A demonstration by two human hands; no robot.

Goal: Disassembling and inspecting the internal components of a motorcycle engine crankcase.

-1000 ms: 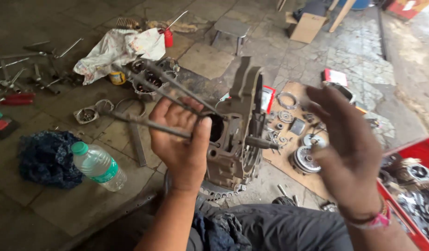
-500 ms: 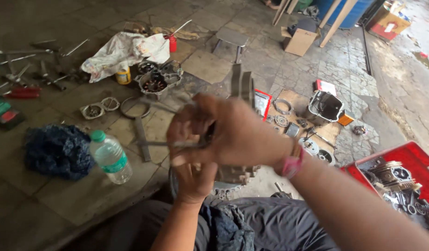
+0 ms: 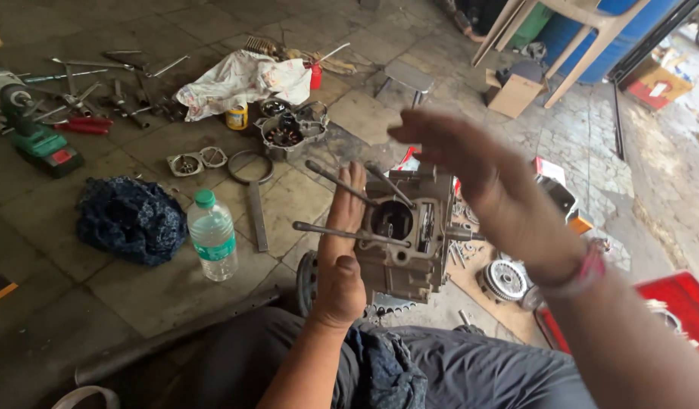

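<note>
At frame centre, the grey metal engine crankcase (image 3: 406,250) is steadied by the left hand (image 3: 340,261), fingers flat against its side. The right hand (image 3: 489,185) is raised above it, fingers spread, empty.

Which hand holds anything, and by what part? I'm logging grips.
Left hand steadies the engine case, palm flat against its side. Right hand holds nothing.

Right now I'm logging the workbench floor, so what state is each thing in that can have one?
engine case: upright, bore open, long studs sticking out
left hand: flat against the engine case, fingers straight
right hand: open, raised beside the case, holding nothing
water bottle: standing, capped
metal bowl: holds small parts
white rag: crumpled
dark cloth: bunched up
</note>
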